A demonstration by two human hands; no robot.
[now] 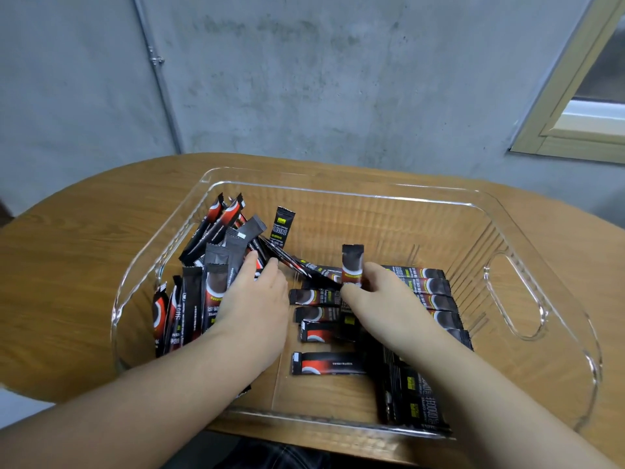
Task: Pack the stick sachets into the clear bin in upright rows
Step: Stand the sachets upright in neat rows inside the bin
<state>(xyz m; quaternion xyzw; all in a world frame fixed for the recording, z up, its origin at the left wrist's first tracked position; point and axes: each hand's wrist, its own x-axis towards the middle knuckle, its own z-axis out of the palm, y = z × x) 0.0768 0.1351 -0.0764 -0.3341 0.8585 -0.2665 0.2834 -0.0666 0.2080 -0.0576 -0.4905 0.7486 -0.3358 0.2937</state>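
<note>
A clear plastic bin (pixel 338 189) stands on the wooden table. Several black-and-red stick sachets lean upright against its left wall (pixel 189 299). More sachets lie flat on the bin floor (pixel 324 362) in the middle and at the right. My left hand (pixel 257 299) is inside the bin, its straight fingers pressing against the leaning upright sachets. My right hand (pixel 375 292) pinches one sachet (pixel 351 262) and holds it upright above the flat ones. Both forearms reach in over the near rim.
The oval wooden table (pixel 84 258) runs under and around the bin. A handle cut-out (pixel 514 296) pierces the bin's right wall. A grey concrete wall with a pipe (pixel 159 79) rises behind, and a window frame (pixel 575 106) sits at the upper right.
</note>
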